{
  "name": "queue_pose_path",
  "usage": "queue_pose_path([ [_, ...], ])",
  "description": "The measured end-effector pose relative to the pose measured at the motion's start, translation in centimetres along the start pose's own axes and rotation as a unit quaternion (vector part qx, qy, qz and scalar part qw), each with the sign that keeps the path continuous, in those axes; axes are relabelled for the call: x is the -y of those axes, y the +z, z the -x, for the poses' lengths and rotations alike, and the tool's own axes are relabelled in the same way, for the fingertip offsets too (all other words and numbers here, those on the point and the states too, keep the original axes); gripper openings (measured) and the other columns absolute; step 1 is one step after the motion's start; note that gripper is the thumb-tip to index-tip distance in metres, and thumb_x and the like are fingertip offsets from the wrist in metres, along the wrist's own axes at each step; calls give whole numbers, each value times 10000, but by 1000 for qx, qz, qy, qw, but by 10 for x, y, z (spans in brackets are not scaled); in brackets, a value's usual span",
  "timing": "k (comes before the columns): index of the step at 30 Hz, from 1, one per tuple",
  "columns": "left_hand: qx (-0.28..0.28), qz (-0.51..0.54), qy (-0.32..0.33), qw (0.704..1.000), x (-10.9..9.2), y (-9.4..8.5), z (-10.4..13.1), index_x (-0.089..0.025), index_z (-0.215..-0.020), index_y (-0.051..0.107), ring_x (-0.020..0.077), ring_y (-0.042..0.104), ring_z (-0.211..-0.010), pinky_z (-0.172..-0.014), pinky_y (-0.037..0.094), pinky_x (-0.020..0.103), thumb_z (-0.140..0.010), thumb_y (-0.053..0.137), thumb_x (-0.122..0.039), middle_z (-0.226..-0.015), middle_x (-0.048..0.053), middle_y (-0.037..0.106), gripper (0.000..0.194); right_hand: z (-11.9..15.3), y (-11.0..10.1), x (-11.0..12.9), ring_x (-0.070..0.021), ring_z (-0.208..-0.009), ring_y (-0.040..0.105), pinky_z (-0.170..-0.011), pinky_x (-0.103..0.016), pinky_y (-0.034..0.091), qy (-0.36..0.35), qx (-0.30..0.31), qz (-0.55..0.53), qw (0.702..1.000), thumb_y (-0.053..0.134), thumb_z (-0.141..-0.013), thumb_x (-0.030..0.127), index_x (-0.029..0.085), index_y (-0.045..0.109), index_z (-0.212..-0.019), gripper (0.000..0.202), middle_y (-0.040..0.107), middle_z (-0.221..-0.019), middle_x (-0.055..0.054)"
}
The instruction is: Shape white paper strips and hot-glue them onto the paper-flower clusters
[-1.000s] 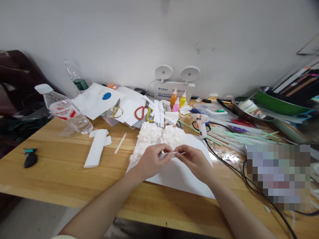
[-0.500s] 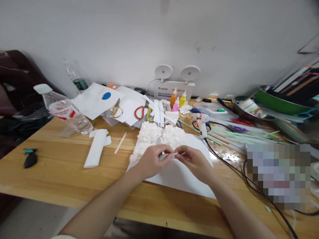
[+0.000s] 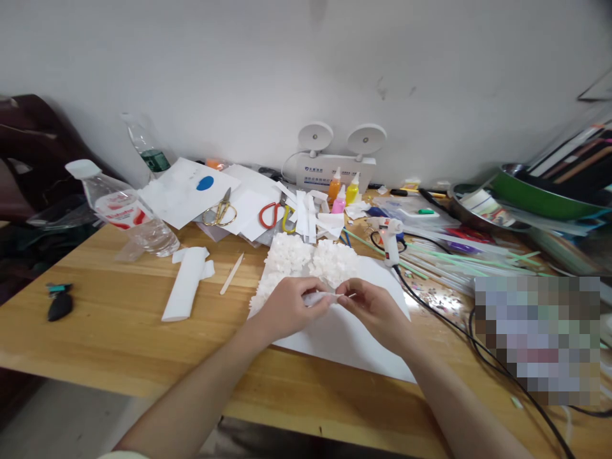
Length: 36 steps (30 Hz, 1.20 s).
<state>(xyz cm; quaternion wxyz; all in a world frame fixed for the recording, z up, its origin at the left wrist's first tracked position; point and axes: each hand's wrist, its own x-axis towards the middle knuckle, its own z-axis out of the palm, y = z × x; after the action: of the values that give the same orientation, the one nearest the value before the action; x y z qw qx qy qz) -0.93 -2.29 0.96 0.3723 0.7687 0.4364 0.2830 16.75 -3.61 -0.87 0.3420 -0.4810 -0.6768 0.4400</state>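
Between my two hands is a small piece of white paper (image 3: pixel 314 298), thin and partly hidden by my fingers. My left hand (image 3: pixel 294 306) is closed on its left part, thumb and fingers pinching it. At its narrow right end, the fingertips of my right hand (image 3: pixel 370 309) pinch it too. Both hands hover over a white sheet (image 3: pixel 363 347) lying on the table. Ruffled white paper flowers (image 3: pixel 335 261) stand in clusters on that sheet, just beyond my hands and to their left.
A white glue gun (image 3: pixel 391 242) stands right of the sheet, its black cord running to the front right. Scissors with red handles (image 3: pixel 269 216), gold scissors (image 3: pixel 223 210) and paper scraps lie behind. A wooden stick (image 3: pixel 232 274), a folded white paper form (image 3: pixel 184 284) and a water bottle (image 3: pixel 127 213) are left.
My fingertips have drawn slightly apart, and more of the white paper shows between them. The rest of the table looks the same.
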Motion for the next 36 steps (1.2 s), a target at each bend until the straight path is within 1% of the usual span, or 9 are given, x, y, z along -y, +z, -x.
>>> queue_pose_path([
  [3, -1, 0, 2, 1000, 0, -1, 0, -173, -697, 621, 106, 528, -607, -551, 365, 206, -760, 509, -238, -650, -17, 614, 144, 1, 1, -1, -136, -679, 558, -631, -258, 462, 4, -1, -8, 1000, 489, -808, 341, 196, 535, -784, 153, 595, -760, -22],
  [8, 3, 4, 11, 1000, 0, -1, 0, -171, -716, 621, 106, 543, -638, -583, 379, 198, -764, 507, -230, -681, -16, 626, 138, 1, 2, -4, -152, -764, 581, -694, -269, 468, 11, 5, -28, 1000, 501, -801, 322, 208, 565, -899, 164, 626, -842, -30],
  [14, 8, -1, 10, 1000, 1, -2, -1, -173, -741, 627, 100, 546, -641, -587, 383, 189, -766, 506, -221, -697, -22, 633, 132, 1, 0, -2, -136, -688, 560, -646, -255, 460, 20, -2, -3, 1000, 500, -802, 333, 197, 552, -792, 146, 609, -773, -21],
  [17, 9, 0, 10, 1000, 1, -2, -1, -169, -740, 627, 103, 552, -653, -592, 388, 187, -765, 505, -218, -709, -17, 640, 134, 1, 0, -1, -137, -686, 560, -642, -257, 460, 19, -3, 3, 1000, 489, -806, 334, 193, 544, -784, 152, 607, -782, -26],
  [21, 6, 7, 18, 1000, 1, -2, 0, -167, -744, 628, 101, 554, -647, -598, 394, 182, -762, 505, -206, -718, -13, 649, 130, 0, 0, -4, -146, -719, 571, -661, -267, 464, 25, -8, -37, 999, 508, -795, 340, 194, 560, -848, 163, 615, -787, -31],
  [25, 1, 9, 20, 1000, 1, -1, 0, -167, -748, 629, 99, 548, -634, -585, 393, 180, -766, 504, -215, -722, -11, 649, 135, -1, 0, -10, -154, -765, 582, -694, -275, 463, 47, -1, -81, 996, 541, -772, 349, 192, 569, -924, 220, 627, -829, -41],
  [31, 2, -13, 30, 999, 1, 0, 0, -160, -725, 624, 89, 521, -597, -543, 365, 178, -758, 514, -220, -681, -15, 629, 130, -1, -1, -11, -131, -667, 552, -600, -242, 433, 56, 10, -100, 993, 541, -764, 355, 180, 545, -790, 176, 581, -702, -10],
  [36, -3, -8, 31, 999, 2, 1, 0, -163, -733, 622, 81, 514, -587, -550, 365, 173, -755, 520, -216, -680, -22, 625, 118, -1, 0, -10, -111, -617, 513, -561, -227, 405, 62, 18, -115, 991, 543, -763, 361, 174, 522, -774, 188, 534, -654, 8],
])
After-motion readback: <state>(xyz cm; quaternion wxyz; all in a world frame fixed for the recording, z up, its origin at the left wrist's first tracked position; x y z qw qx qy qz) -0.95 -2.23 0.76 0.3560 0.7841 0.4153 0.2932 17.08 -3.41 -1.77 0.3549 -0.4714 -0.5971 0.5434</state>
